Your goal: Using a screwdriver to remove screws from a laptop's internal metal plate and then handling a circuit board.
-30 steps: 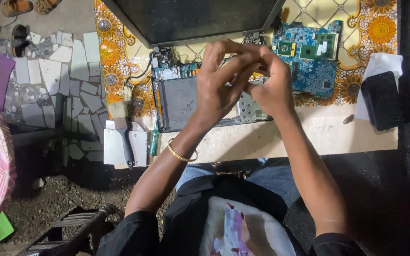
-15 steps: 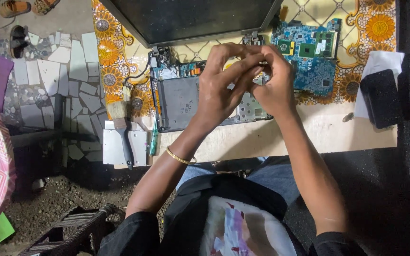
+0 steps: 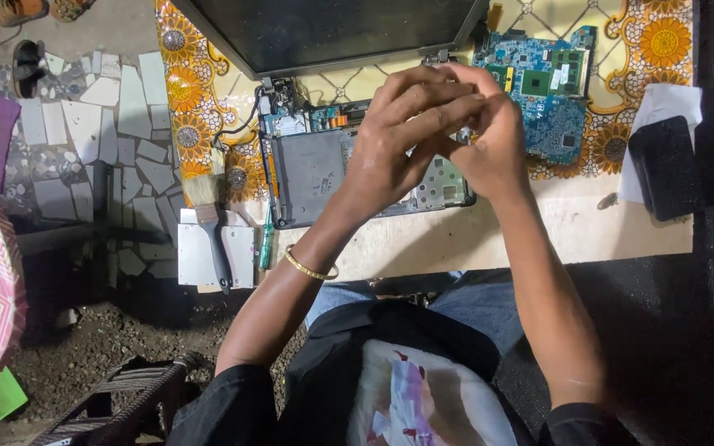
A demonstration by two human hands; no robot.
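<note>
My left hand (image 3: pixel 402 140) and my right hand (image 3: pixel 489 140) meet above an opened laptop base (image 3: pixel 316 169) on a small table (image 3: pixel 456 239). The fingers of both hands pinch a small metal part (image 3: pixel 463 135) between them; most of it is hidden by the fingers. A gold bangle (image 3: pixel 307 266) circles my left wrist. A blue circuit board (image 3: pixel 543 91) lies just beyond my right hand. The laptop's dark screen (image 3: pixel 324 29) lies flat behind the base.
A paintbrush (image 3: pixel 208 223) and a green-handled screwdriver (image 3: pixel 266 239) lie on a metal plate (image 3: pixel 241 256) at the table's left edge. A black rectangular object on white paper (image 3: pixel 663 165) sits at the right. Sandals (image 3: pixel 18 12) rest on the mosaic floor, far left.
Both hands stay together over the laptop base. The fingers shifted slightly around the small part; nothing else moved.
</note>
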